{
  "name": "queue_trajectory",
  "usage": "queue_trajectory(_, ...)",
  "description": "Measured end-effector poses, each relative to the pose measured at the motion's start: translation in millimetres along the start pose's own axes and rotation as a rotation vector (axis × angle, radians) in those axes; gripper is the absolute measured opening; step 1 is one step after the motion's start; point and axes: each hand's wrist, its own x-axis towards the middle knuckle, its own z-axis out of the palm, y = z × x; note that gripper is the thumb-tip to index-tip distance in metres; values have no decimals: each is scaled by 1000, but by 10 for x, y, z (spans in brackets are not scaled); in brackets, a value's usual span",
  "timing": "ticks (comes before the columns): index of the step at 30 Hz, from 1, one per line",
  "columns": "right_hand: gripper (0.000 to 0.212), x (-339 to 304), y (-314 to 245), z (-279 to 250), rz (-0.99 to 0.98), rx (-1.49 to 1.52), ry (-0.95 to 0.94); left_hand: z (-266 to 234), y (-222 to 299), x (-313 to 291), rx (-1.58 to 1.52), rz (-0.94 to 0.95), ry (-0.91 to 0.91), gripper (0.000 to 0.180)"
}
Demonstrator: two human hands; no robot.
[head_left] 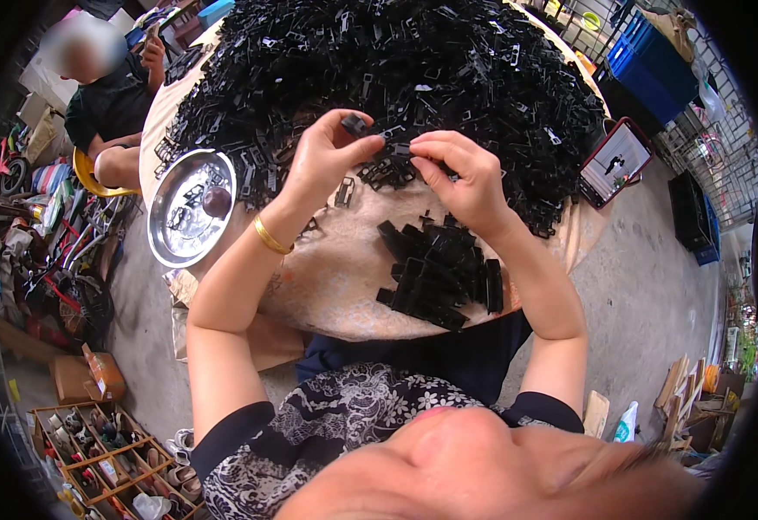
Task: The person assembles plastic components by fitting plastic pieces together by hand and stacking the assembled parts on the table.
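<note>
My left hand (331, 156) is closed, with a small black plastic piece (355, 126) pinched between thumb and fingers. Close beside it, my right hand (464, 178) pinches another black plastic part (402, 149); its exact shape is hard to make out against the dark pile. Both hands are raised over the near edge of a big heap of black plastic parts (370, 65), many of them frame-shaped. Below my right hand lies a smaller pile of longer black plastic pieces (439, 269) on the cloth-covered table (344, 299).
A round metal tray (171, 247) at the table's left holds a few black parts and a dark round object (217, 201). On the right leans a tablet (614, 165) with a lit screen. Another person (106, 95) sits at the far left. Blue crates (647, 65) stand far right.
</note>
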Motion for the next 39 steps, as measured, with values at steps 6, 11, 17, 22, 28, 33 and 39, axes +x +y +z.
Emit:
queue_trajectory(6,14,-2,-26,22,-118,-113,10,120,11,-110,-352,-136,-124,31)
queue_trajectory(11,17,0,2,19,-187,-214,-14,140,-10,-116,-567,-189,-181,31)
queue_trajectory(17,19,-16,-1,6,-252,-257,-76,182,22,-155,-524,-250,-175,35)
queue_trajectory(22,19,-50,-18,46,-243,-256,-75,185,-18,-170,-478,-193,-253,37)
queue_trajectory(28,21,-72,-22,48,-283,-291,-88,181,-49,-160,-608,-276,-306,38)
queue_trajectory(33,24,-39,-53,20,-365,-353,-75,188,-13,-171,-774,-203,-321,38)
queue_trajectory(39,26,8,-107,24,-336,-367,-62,47,132,-127,-571,-153,-264,25)
